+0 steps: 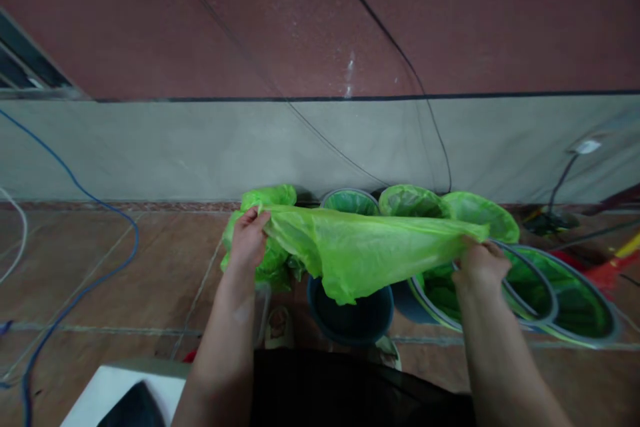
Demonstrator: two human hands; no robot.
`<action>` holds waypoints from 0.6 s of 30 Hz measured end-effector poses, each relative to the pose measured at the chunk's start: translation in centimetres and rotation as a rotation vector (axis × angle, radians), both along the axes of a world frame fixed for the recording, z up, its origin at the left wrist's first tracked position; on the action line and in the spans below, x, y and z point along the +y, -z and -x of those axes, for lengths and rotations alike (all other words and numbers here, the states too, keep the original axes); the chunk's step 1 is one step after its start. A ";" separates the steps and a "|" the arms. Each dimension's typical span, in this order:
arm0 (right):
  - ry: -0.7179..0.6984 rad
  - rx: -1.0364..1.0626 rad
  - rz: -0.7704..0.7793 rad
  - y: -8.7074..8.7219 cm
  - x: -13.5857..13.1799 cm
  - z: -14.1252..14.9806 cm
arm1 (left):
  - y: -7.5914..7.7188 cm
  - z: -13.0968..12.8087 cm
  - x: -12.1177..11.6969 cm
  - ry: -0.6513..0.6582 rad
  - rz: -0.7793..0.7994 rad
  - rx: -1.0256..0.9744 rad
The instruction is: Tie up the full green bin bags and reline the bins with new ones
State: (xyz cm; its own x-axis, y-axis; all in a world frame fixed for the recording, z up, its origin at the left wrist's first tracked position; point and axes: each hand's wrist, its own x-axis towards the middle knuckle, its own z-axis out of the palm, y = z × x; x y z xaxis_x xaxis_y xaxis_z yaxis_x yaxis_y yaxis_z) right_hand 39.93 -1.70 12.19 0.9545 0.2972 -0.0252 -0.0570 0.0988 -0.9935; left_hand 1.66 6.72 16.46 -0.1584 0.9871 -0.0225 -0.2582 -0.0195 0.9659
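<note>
A bright green plastic bag (370, 247) is stretched sideways between my two hands, its lower edge drooping in the middle. My left hand (251, 237) pinches one end of it, and my right hand (481, 265) grips the other. Below the bag stands a dark blue bucket (350, 320), its far rim hidden by the plastic. Just beyond my left hand lies a crumpled heap of green bags (270, 196). Near my right hand are several bins lined with green bags, among them a grey-rimmed bin (580, 293).
Along the wall (200, 147) stand more lined bins, one with a green liner (415, 201). A blue hose (75, 180) curves over the tiled floor at left. A white surface (125, 390) is at lower left, a red and yellow object (613, 270) at right. Thin cables hang down the wall.
</note>
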 end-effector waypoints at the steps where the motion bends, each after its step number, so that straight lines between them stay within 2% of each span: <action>1: 0.009 -0.111 0.073 0.0 0.1 0.4 | -0.1 -0.4 -0.1 -0.012 0.002 -0.017; 3: 0.042 -0.423 0.225 -0.6 0.1 2.3 | -0.2 -1.5 -0.5 0.010 0.012 -0.008; 4: -0.002 -0.609 0.269 -1.0 -0.1 3.7 | -0.1 -2.2 -0.7 0.043 0.019 0.010; 5: -0.061 -0.776 0.278 -1.6 -0.3 5.5 | 0.0 -2.9 -0.9 0.079 0.023 0.033; 7: -0.314 -0.947 0.189 -2.4 -1.1 9.4 | 0.4 -4.5 -1.4 0.121 0.011 0.094; 9: -0.611 -0.953 0.149 -2.8 -1.9 13.2 | 0.9 -6.0 -1.8 0.124 -0.014 0.175; 11: -0.797 -0.936 0.221 -2.5 -2.5 16.0 | 1.3 -6.9 -2.0 0.117 -0.033 0.251; 14: -0.866 -0.985 0.468 -1.6 -2.7 17.1 | 1.4 -7.2 -2.0 0.104 -0.034 0.314; 16: -0.908 -0.988 0.601 -1.1 -2.4 16.1 | 1.3 -6.7 -1.8 0.093 -0.021 0.317; 18: -0.939 -0.913 0.627 -1.0 -2.0 14.3 | 1.0 -5.8 -1.4 0.099 0.015 0.286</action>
State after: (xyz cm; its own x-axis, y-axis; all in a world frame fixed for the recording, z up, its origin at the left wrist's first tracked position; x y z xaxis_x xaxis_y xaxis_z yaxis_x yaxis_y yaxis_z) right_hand 25.66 -3.69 13.15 0.1721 0.9783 0.1150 0.8090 -0.0738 -0.5832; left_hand 7.48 5.30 15.47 -0.0631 0.9980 -0.0051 0.0243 0.0067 0.9997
